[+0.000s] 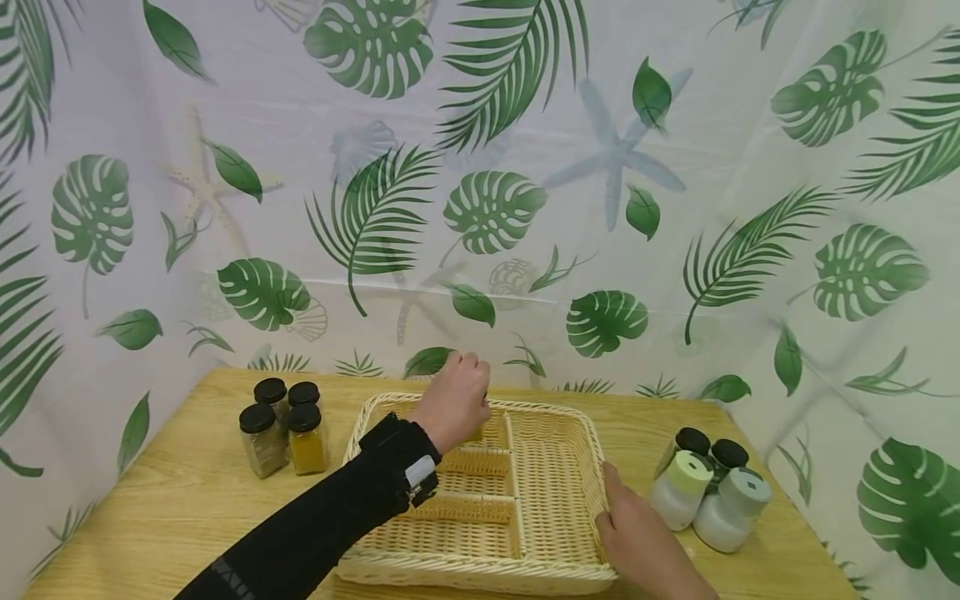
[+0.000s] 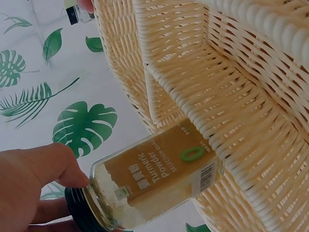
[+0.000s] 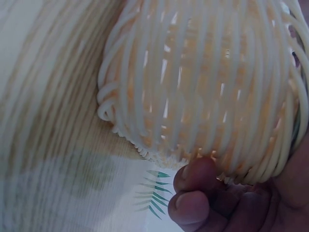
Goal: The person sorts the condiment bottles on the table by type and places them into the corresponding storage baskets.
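My left hand (image 1: 453, 404) pinches a glass jar of turmeric powder (image 2: 157, 176) by its black lid (image 2: 83, 209). In the left wrist view the jar's lower end overlaps a woven divider (image 2: 193, 113). From the head view, this hand is over the far left section of a cream wicker basket (image 1: 480, 568), and the hand mostly hides the jar. My right hand (image 1: 645, 533) grips the basket's right side near the front, its fingertips (image 3: 195, 174) curled at the woven edge in the right wrist view.
Several black-lidded spice jars (image 1: 306, 442) stand left of the basket on the wooden table (image 1: 165, 500). To the right are two white shaker bottles (image 1: 726, 512) and two black-lidded jars (image 1: 692, 440). A leaf-printed cloth (image 1: 495, 275) hangs behind.
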Tool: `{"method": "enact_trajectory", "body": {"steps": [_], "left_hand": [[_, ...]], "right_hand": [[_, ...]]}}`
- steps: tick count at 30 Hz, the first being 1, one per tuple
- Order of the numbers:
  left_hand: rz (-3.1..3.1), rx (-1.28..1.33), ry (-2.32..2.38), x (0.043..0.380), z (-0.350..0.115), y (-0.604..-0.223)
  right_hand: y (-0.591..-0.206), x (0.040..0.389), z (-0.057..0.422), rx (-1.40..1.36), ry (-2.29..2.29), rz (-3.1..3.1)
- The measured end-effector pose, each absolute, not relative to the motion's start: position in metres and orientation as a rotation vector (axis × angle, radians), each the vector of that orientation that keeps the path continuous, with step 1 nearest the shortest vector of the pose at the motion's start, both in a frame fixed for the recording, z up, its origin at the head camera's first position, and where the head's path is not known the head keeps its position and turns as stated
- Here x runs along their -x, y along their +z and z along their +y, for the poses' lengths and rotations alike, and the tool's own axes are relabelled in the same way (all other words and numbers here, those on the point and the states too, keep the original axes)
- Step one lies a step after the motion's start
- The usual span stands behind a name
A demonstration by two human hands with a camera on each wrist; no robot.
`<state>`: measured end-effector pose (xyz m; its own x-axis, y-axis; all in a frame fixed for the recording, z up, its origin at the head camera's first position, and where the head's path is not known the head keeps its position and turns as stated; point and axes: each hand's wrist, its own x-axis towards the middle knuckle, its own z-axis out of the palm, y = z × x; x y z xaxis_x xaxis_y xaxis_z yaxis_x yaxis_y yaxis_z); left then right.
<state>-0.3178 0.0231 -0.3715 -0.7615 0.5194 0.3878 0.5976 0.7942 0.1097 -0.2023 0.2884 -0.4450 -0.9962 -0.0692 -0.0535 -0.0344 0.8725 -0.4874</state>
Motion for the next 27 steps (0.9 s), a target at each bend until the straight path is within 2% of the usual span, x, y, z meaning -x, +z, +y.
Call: {"method": "enact_trajectory", "body": {"steps": [27], "left_hand": [[-2.73,0.923,-0.315,0.323,0.045,-0.385]], "right_hand": [[-0.442,0.199,0.287,0.079,-0.813,2.963]]}}
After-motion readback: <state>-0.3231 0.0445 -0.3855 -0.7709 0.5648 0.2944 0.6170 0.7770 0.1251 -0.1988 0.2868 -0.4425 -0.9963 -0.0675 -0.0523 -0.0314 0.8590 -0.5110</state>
